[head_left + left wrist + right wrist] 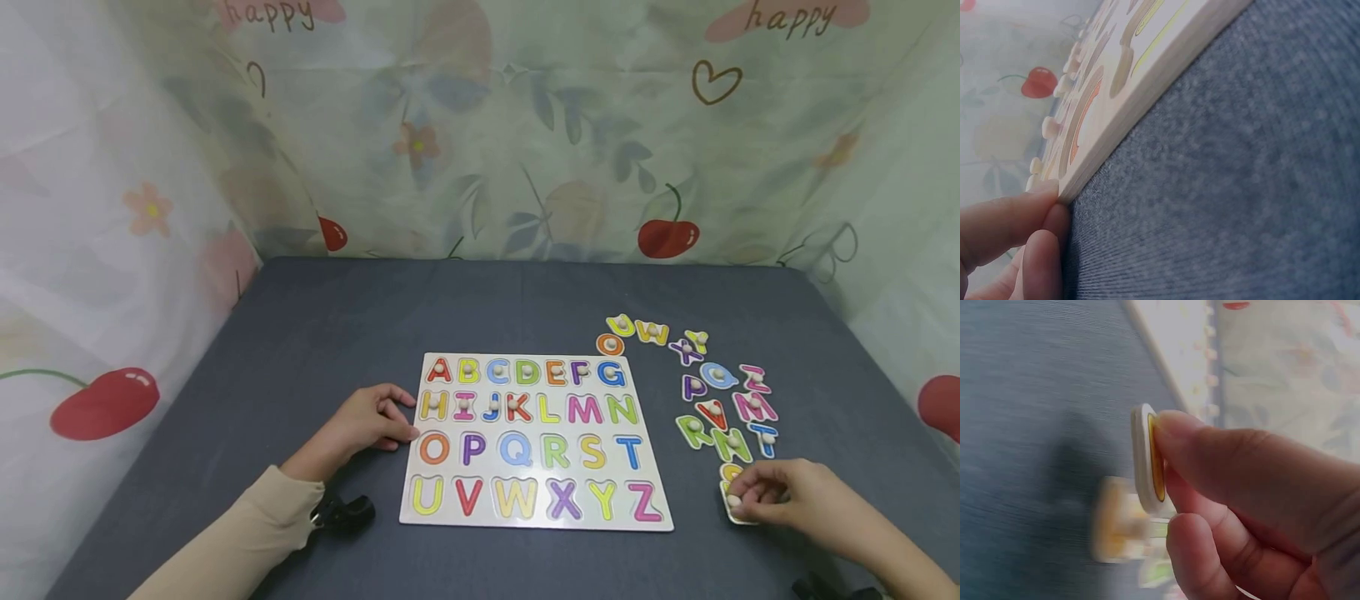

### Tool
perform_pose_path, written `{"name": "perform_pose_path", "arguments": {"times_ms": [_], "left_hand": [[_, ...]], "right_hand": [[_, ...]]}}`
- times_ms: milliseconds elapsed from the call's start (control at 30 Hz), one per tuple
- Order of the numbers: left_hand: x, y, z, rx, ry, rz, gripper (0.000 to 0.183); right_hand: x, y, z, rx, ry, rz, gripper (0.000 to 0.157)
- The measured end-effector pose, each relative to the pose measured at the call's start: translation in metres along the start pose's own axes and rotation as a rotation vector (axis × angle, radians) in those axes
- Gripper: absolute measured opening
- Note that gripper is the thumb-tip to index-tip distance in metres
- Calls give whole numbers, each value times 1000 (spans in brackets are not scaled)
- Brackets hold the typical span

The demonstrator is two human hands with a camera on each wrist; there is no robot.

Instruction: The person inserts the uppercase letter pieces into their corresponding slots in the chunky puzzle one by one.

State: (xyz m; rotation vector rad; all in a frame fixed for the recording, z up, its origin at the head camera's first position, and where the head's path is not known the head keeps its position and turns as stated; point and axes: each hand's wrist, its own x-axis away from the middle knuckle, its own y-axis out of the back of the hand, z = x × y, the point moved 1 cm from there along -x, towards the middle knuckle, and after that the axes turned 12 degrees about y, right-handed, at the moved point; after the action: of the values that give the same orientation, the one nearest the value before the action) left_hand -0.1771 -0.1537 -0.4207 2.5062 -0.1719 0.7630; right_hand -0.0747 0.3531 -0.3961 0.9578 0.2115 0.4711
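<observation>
A white alphabet puzzle board (536, 527) lies on the dark cloth. Knobbed pieces fill its places from A to K; from L onward the printed recesses show bare. My left hand (371, 421) holds the board's left edge, with thumb and a finger at the rim (1107, 147) in the left wrist view. Off the board's lower right, my right hand (787, 498) pinches a small white-rimmed letter piece (1145, 459) with a yellow face. It is tilted up on edge in the right wrist view, and fingers cover most of its letter.
Loose letter pieces lie right of the board: an orange O (610, 344), a yellow W (652, 332), a blue Q (717, 376), a green N (731, 445), a blue T (765, 440) and several others. A yellow piece (730, 472) sits right by my right fingers. Printed curtains (525, 150) surround the table.
</observation>
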Motion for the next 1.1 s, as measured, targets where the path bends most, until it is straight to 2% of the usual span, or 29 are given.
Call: {"name": "perform_pose_path", "arguments": {"times_ms": [233,433,767,1100], "left_hand": [[1,0,-1,-4,4,-1,46],[1,0,-1,-6,17,-5,47],[2,0,-2,-7,4,-3,47],[0,0,0,-1,0,3,47]], "right_hand": [[-22,32,28,44,-41,-67,11],[-57,40,58,-26,-50,-124,20],[-115,12,89,-225,-21,-95,25],[-165,-24,92,-266,70,-39,16]]}}
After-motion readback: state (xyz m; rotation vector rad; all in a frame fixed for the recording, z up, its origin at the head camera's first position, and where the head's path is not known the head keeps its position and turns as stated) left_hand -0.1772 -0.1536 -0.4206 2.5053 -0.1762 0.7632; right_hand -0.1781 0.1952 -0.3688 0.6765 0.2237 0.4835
